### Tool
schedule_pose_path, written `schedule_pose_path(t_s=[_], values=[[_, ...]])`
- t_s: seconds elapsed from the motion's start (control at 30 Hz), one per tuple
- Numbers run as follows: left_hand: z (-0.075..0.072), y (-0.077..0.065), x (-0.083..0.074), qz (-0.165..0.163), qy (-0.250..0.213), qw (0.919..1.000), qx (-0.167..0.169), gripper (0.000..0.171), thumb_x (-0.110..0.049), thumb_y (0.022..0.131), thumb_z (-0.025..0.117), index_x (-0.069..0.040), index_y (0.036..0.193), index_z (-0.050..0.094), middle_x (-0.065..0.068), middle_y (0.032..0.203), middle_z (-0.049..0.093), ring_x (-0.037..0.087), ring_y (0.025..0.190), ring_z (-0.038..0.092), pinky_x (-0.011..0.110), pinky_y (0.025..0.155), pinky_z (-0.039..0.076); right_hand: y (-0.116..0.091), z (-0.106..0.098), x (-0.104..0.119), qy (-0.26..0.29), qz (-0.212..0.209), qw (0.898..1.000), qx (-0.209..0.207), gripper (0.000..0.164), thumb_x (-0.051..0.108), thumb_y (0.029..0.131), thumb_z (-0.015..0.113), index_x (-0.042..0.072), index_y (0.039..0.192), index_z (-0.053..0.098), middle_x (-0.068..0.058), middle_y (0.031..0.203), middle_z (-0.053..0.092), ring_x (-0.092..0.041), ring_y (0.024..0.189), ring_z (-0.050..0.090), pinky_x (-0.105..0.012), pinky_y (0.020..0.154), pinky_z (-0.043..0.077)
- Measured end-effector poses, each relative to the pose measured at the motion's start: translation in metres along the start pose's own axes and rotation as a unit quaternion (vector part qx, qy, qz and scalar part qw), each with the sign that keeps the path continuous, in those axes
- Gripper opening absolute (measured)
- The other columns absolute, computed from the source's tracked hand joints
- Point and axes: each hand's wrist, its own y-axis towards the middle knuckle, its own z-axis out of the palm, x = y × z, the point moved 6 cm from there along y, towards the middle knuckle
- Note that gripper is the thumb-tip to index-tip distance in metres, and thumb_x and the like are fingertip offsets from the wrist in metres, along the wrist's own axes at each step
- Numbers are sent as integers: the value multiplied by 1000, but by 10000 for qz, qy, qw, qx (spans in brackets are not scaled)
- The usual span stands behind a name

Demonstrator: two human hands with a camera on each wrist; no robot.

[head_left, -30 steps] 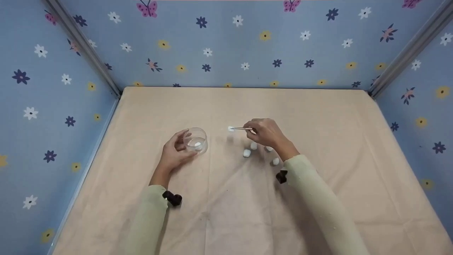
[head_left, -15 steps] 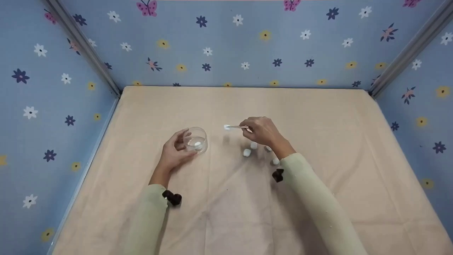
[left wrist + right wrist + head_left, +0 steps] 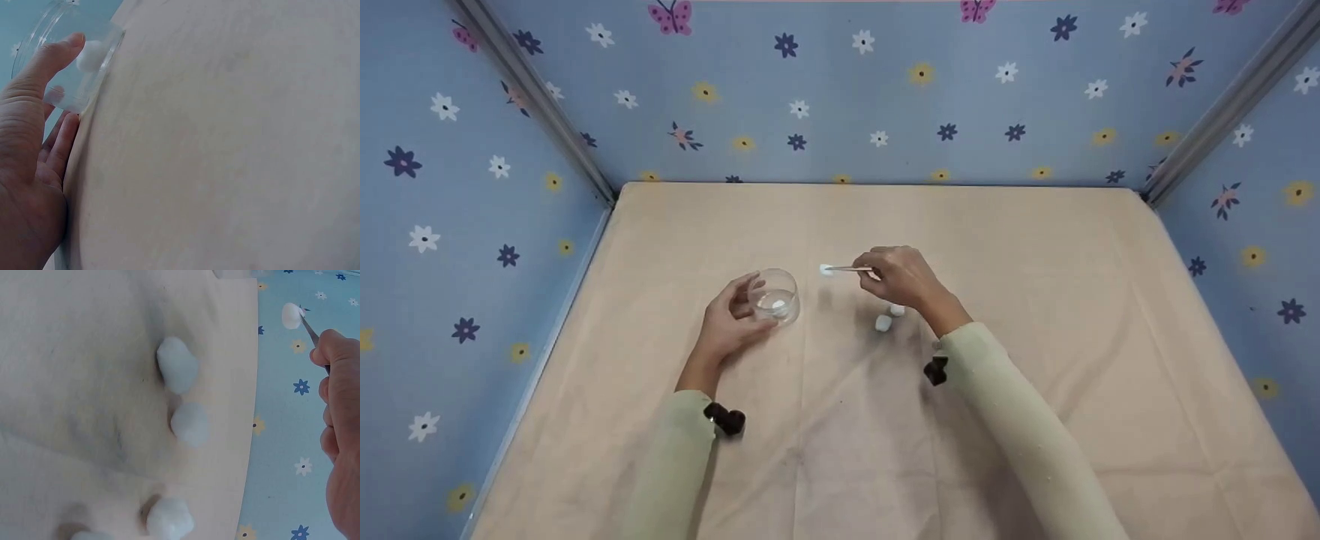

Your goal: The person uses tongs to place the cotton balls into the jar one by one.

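My left hand grips a clear round cup, its thumb on the near side and fingers round the far side. Inside the cup lies a white cotton ball. In my right hand a pair of slim metal tweezers is pinched, pointing left. A cotton ball is held in the tweezers' tips, raised above the table and just right of the cup. Below the right hand, two more cotton balls show on the cloth in the head view.
In the right wrist view, several cotton balls lie spread on the beige tablecloth. Blue flowered panels close off the back and both sides. Dark wrist cameras sit on both sleeves.
My right hand has moved left with the tweezers and cotton ball, closer to the cup. Its arm now covers the farther right cotton balls in the head view. The left hand stays still.
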Motion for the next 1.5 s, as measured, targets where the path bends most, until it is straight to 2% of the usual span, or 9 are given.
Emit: schedule_pose_path(t_s=[0.3,0.47,0.83,1.13,1.5], values=[[0,0,1,17,4,10000,-4,92,3,87,94,-10,168,52,18,167,61,39,143,63,8,100,53,9,6,17,-9,-266,9995,-184,17,6,100,72,6,108,87,-11,86,82,-24,62,63,-41,60,55],[0,0,1,-6,13,10000,-15,92,2,87,94,-11,168,52,18,167,61,39,144,63,9,100,53,14,7,26,-48,-314,9993,-193,16,7,100,73,7,109,87,-10,87,82,-23,63,64,-43,61,58],[0,1,0,-58,60,10000,-6,94,3,86,94,-13,168,52,17,167,61,40,145,64,11,102,55,25,21,39,-117,-204,9997,-47,17,9,100,74,7,111,87,-9,91,85,-22,71,72,-41,67,64],[0,0,-2,-32,-91,10000,-22,94,5,85,94,-12,167,53,19,166,61,41,142,65,11,100,56,31,34,46,79,-127,9999,4,19,9,100,73,7,112,87,-10,92,85,-23,71,72,-43,67,63],[0,1,2,-79,-26,10000,-35,94,4,85,94,-12,168,52,19,167,61,41,142,66,9,100,55,32,42,53,114,-106,9999,52,18,10,102,73,8,114,87,-8,93,84,-22,71,72,-42,69,64]])
